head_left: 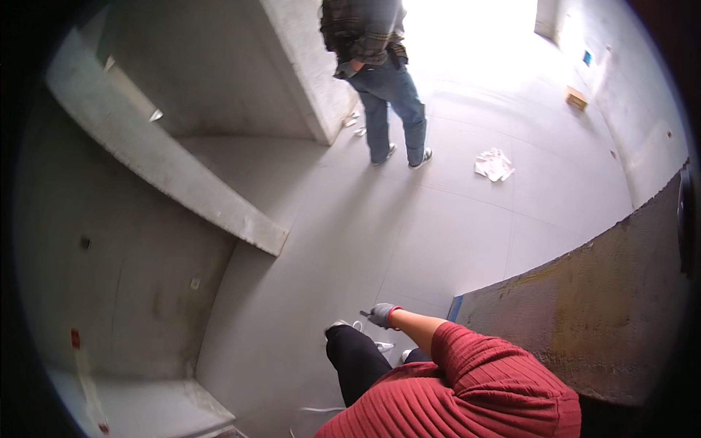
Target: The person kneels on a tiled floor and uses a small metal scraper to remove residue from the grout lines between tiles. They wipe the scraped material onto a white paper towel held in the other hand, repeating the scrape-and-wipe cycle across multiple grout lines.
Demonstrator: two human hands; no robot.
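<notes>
My right hand (pixel 382 315), in a grey glove with a red cuff, is held out low in front of my body, above the floor. Its fingers are closed around a slim dark object (pixel 364 314) whose end pokes out to the left; the kind is too small to make out. Close by hangs or lies a thin white loop (pixel 358 325), like a cord. A white item (pixel 384 347) shows beneath the forearm, partly hidden by my leg (pixel 354 361). My left hand is out of the picture.
A person (pixel 380 80) in jeans and a checked jacket stands ahead on the grey floor (pixel 328 233). White scraps (pixel 494 165) lie beyond, and a small brown box (pixel 575 98) is near the right wall. A low concrete wall (pixel 219 201) juts in from the left; a rough wall (pixel 562 314) rises at right.
</notes>
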